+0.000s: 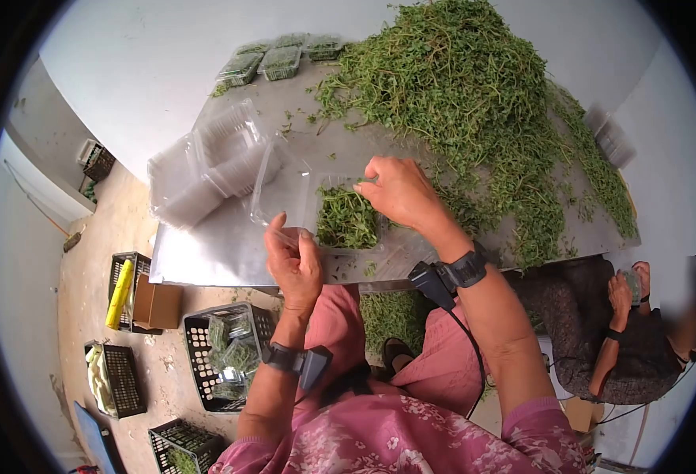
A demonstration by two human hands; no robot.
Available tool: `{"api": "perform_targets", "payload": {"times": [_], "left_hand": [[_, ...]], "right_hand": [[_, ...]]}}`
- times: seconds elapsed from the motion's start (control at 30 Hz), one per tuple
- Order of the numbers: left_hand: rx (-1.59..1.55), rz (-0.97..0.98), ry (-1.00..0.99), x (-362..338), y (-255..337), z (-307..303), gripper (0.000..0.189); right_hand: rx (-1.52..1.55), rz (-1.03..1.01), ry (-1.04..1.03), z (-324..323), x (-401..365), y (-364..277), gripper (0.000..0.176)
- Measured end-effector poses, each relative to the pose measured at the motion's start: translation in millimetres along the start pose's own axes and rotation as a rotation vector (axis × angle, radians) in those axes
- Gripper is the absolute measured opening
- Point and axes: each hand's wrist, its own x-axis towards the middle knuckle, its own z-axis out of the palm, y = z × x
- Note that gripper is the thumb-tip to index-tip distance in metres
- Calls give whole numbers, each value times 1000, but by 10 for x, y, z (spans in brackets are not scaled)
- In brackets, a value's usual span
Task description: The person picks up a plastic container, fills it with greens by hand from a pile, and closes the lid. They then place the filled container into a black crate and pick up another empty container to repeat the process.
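Note:
A clear plastic clamshell container [379,231] sits on the metal table before me, its base filled with leafy green sprigs [346,218]. The clear lid [278,188] is folded back to the left. At the near left corner, the fingers of my left hand [293,267] are bent around the plastic edge between base and lid. Over the far right of the base is my right hand [402,192], thumb and forefinger close together. A bit of green shows at those fingertips; exactly what they pinch is hard to make out.
A large heap of greens [458,87] covers the table's back right. Stacked empty containers [206,170] stand left; several filled packs [282,63] lie behind. Black crates [198,336] are on the floor. At right, a co-worker's hands [628,291] hold a clear container.

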Motion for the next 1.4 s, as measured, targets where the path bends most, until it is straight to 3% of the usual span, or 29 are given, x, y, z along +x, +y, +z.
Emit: {"api": "perform_targets", "payload": {"times": [0.17,0.3,0.4,0.5,0.6,0.8,0.97,1.03,1.13,1.23,1.4], "left_hand": [[-24,23,7,3,17,10,33],[-33,23,1,2,-13,14,34],[-39,5,6,-6,20,20,35],[-36,16,-5,-11,47,26,36],[-26,16,-4,-9,46,31,36],[-17,18,0,-8,34,25,37],[18,18,-6,-1,-8,5,38],[-31,4,-4,-5,32,21,37],[-43,3,-1,-8,52,33,37],[-6,19,-2,-5,20,21,36],[9,9,-4,4,59,21,35]], "right_hand": [[11,-263,-4,146,-139,-116,23],[-152,-253,-102,326,-154,-123,8],[-264,-191,-66,344,-70,-8,6],[-244,-272,-43,331,-100,-3,9],[-201,-414,152,464,-148,80,7],[-63,-269,135,-21,-83,99,9],[-182,159,-45,-591,-114,570,18],[-282,220,-22,-545,-148,876,22],[-287,340,-153,-467,-130,1078,29],[-358,430,-219,-413,-95,994,31],[-269,432,-100,-331,-32,1187,23]]}}
